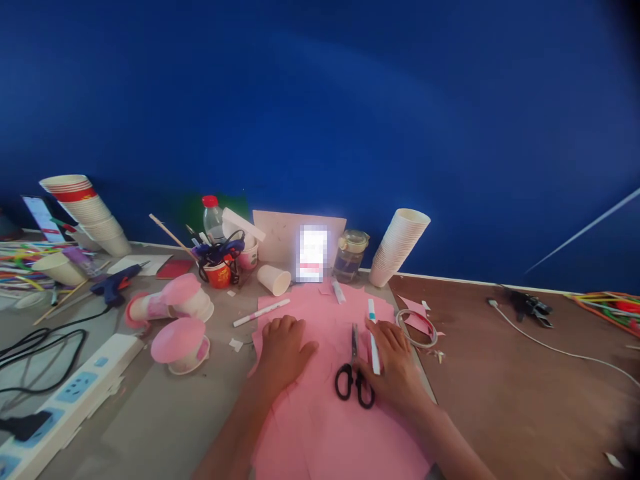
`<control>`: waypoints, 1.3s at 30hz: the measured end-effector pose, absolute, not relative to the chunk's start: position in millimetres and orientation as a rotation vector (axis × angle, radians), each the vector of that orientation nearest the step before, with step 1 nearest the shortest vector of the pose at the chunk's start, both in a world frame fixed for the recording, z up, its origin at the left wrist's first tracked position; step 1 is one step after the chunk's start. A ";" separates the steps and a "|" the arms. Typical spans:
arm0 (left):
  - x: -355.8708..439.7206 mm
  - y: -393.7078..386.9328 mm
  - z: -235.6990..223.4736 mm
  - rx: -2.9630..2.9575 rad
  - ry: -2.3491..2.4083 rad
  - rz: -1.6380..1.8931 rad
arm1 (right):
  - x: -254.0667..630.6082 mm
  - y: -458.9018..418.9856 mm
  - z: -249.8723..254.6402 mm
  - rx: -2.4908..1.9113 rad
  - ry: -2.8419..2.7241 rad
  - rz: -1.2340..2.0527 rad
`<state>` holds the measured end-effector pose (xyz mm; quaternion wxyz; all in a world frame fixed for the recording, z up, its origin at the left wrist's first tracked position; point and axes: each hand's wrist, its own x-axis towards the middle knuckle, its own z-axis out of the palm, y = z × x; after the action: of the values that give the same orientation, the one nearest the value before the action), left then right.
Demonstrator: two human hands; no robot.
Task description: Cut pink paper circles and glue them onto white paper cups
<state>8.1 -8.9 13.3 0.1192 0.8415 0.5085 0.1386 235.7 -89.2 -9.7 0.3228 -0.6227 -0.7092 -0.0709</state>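
Two hands resting on a sheet of pink paper on a cluttered craft table.

The left hand [284, 351] lies flat and open on the pink paper [320, 427]. The right hand [395, 365] rests slightly curled on the paper, its fingers [380, 333] against a white marker [373, 337]; whether they grip it cannot be told. Black-handled scissors [354, 381] lie closed on the paper, touching the right hand. A pink-capped marker [261, 312] lies just beyond the paper's edge. To the left stand two paper cups covered in pink paper [180, 347], near a blue glue gun [114, 285] and a white power strip [70, 400]. A stack of paper cups [397, 247] leans behind.
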 end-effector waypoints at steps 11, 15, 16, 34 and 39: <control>14.1 -14.1 15.5 2.366 1.406 0.392 | 216.8 -101.1 -5.2 -1.611 -1.891 -0.162; 14.6 -10.4 19.4 2.202 1.407 0.497 | 209.2 -108.5 2.1 -1.493 -1.807 -0.126; 13.9 -9.0 20.9 2.130 1.383 0.556 | 208.7 -110.5 2.8 -1.474 -1.762 -0.099; 16.9 -15.2 18.3 2.301 1.484 0.303 | 221.4 -110.6 2.9 -1.592 -1.694 -0.131; 14.5 -7.1 20.3 1.956 1.364 0.773 | 222.8 -111.0 5.2 -1.631 -1.710 -0.129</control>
<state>14.5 -7.1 20.3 0.3121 0.7412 0.5171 0.2931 222.8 -111.0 5.2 0.3776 -0.6381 -0.6690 -0.0504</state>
